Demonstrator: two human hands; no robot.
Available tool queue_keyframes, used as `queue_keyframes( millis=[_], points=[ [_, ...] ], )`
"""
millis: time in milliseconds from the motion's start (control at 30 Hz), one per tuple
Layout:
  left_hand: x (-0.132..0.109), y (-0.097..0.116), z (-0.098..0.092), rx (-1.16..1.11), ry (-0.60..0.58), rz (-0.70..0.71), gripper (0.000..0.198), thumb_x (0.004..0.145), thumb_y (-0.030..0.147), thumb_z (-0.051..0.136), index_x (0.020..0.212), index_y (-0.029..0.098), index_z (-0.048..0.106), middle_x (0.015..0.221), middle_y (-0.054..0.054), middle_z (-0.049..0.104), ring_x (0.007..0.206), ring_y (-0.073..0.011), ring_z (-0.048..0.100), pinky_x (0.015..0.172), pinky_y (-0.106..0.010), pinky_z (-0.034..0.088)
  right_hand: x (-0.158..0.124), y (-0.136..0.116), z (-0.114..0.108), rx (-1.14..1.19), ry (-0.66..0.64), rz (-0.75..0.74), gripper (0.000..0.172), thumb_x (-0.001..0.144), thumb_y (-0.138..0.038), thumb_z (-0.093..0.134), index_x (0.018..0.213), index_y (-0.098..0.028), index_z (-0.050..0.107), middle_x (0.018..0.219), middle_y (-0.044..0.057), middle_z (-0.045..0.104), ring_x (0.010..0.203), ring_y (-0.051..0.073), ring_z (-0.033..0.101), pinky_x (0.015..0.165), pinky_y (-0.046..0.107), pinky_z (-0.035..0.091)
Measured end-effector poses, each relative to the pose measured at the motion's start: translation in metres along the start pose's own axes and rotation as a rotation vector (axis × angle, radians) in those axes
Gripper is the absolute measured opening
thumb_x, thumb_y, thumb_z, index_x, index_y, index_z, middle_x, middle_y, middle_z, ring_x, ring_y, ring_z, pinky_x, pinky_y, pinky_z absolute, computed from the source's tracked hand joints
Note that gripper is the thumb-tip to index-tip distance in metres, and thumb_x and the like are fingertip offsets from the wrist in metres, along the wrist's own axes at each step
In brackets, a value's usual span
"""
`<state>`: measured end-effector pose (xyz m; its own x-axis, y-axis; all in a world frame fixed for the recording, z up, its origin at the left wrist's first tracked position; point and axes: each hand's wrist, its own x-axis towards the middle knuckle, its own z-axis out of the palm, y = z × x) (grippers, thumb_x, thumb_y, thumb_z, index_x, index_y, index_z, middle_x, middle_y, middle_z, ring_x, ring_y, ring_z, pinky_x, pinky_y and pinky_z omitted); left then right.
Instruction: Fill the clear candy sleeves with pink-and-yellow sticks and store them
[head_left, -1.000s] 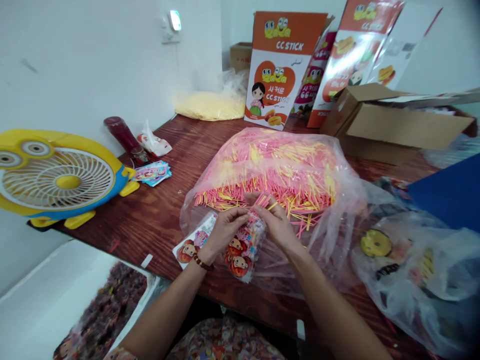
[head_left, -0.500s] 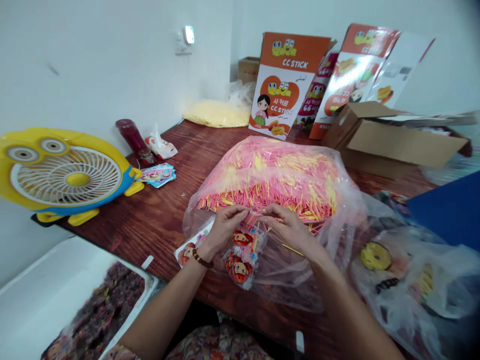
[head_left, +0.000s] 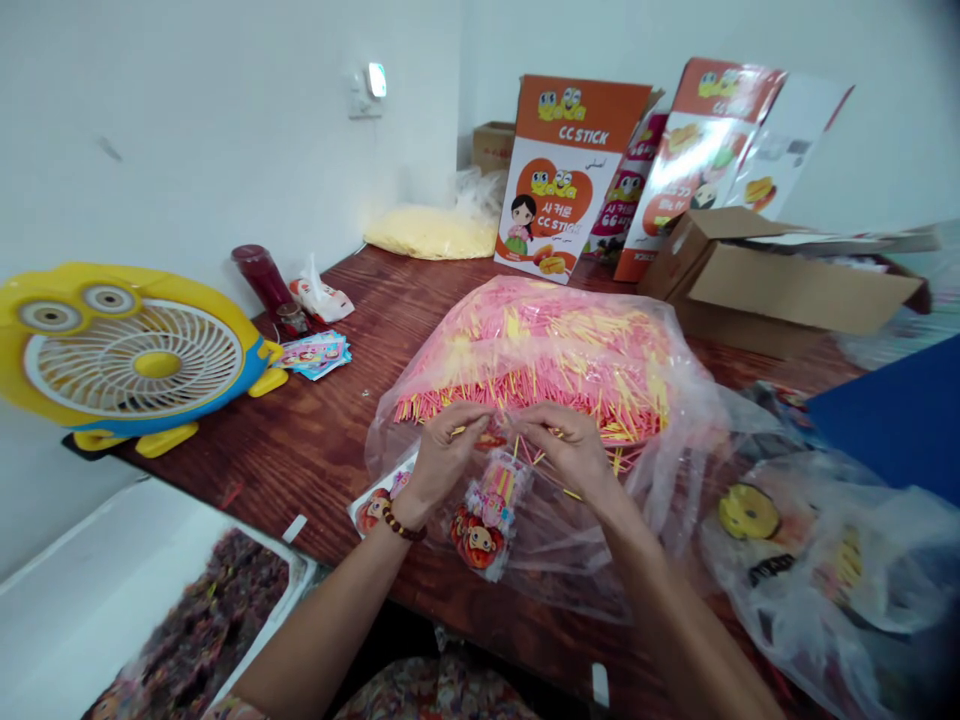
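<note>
My left hand (head_left: 444, 455), with a beaded bracelet at the wrist, and my right hand (head_left: 571, 450) meet in front of the stick pile. Both are closed in a pinch on the upper edge of a small clear packet (head_left: 493, 438), which has a red print. Bits of yellow show at the fingers of each hand; whether these are held sticks I cannot tell. Just below the hands lie printed clear packets (head_left: 484, 535) with a red-haired cartoon figure. Behind the hands, pink and yellow sticks (head_left: 540, 385) fill a large, open clear plastic bag (head_left: 697, 400).
A yellow fan (head_left: 157, 362) stands left, near a dark red bottle (head_left: 259, 275), tissues (head_left: 322, 300) and printed cards (head_left: 319, 355). Cartons (head_left: 570, 170) and an open cardboard box (head_left: 795, 285) stand behind. A white tub (head_left: 67, 570) is at lower left, a plastic bag (head_left: 817, 560) at right.
Both hands have risen slightly with the small packet, off the packets below. The pink sticks seen between the fingertips before no longer show there. The camera view has tilted slightly.
</note>
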<state>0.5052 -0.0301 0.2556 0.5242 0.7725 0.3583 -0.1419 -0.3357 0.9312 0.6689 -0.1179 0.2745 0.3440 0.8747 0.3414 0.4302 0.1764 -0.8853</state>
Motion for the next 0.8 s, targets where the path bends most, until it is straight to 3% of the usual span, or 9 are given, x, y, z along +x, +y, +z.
queue_keyframes(
  millis=[133, 233, 400, 467, 633, 800],
  points=[
    [0.001, -0.002, -0.001, -0.016, 0.059, -0.033, 0.013, 0.084, 0.023, 0.065, 0.089, 0.020, 0.077, 0.093, -0.004, 0.073, 0.087, -0.0155, 0.065, 0.083, -0.029, 0.050, -0.002, 0.003, 0.006, 0.092, 0.046, 0.114, 0.009, 0.076, -0.031, 0.073, 0.073, -0.022, 0.076, 0.072, 0.000, 0.071, 0.068, 0.016, 0.063, 0.065, 0.027, 0.048],
    [0.001, -0.005, -0.001, -0.118, 0.075, -0.149, 0.013, 0.083, 0.026, 0.067, 0.088, 0.019, 0.077, 0.090, -0.003, 0.074, 0.085, -0.0147, 0.064, 0.082, -0.028, 0.049, -0.003, 0.004, 0.008, 0.217, 0.048, 0.231, 0.014, 0.072, -0.035, 0.075, 0.071, -0.020, 0.074, 0.067, 0.000, 0.070, 0.063, 0.016, 0.063, 0.061, 0.027, 0.049],
    [-0.003, -0.010, -0.006, -0.375, -0.137, -0.489, 0.027, 0.072, 0.033, 0.077, 0.094, 0.017, 0.075, 0.086, -0.002, 0.073, 0.072, -0.0122, 0.061, 0.068, -0.024, 0.047, -0.004, 0.006, 0.011, 0.381, 0.100, 0.401, 0.021, 0.065, -0.039, 0.078, 0.070, -0.019, 0.072, 0.063, 0.000, 0.069, 0.057, 0.015, 0.062, 0.056, 0.027, 0.049],
    [-0.007, -0.012, -0.008, -0.424, -0.234, -0.563, 0.031, 0.067, 0.032, 0.082, 0.091, 0.015, 0.074, 0.082, -0.002, 0.072, 0.069, -0.0115, 0.060, 0.068, -0.024, 0.046, -0.007, 0.009, 0.014, 0.417, 0.118, 0.437, 0.021, 0.064, -0.039, 0.079, 0.069, -0.019, 0.071, 0.063, -0.001, 0.068, 0.056, 0.014, 0.061, 0.055, 0.026, 0.050],
    [-0.016, -0.018, -0.008, -0.399, -0.252, -0.547, 0.031, 0.064, 0.032, 0.083, 0.086, 0.014, 0.072, 0.079, -0.001, 0.070, 0.071, -0.0121, 0.059, 0.070, -0.024, 0.045, -0.017, 0.017, 0.024, 0.480, 0.081, 0.487, 0.024, 0.065, -0.040, 0.078, 0.074, -0.020, 0.070, 0.067, -0.001, 0.069, 0.060, 0.015, 0.065, 0.057, 0.025, 0.051],
    [-0.024, -0.027, -0.010, -0.287, -0.287, -0.517, 0.028, 0.069, 0.037, 0.078, 0.082, 0.013, 0.071, 0.073, 0.000, 0.067, 0.069, -0.0131, 0.057, 0.068, -0.024, 0.044, -0.030, 0.024, 0.031, 0.447, -0.019, 0.541, 0.026, 0.066, -0.042, 0.076, 0.076, -0.020, 0.066, 0.066, -0.003, 0.066, 0.057, 0.013, 0.063, 0.048, 0.022, 0.047]
  ],
)
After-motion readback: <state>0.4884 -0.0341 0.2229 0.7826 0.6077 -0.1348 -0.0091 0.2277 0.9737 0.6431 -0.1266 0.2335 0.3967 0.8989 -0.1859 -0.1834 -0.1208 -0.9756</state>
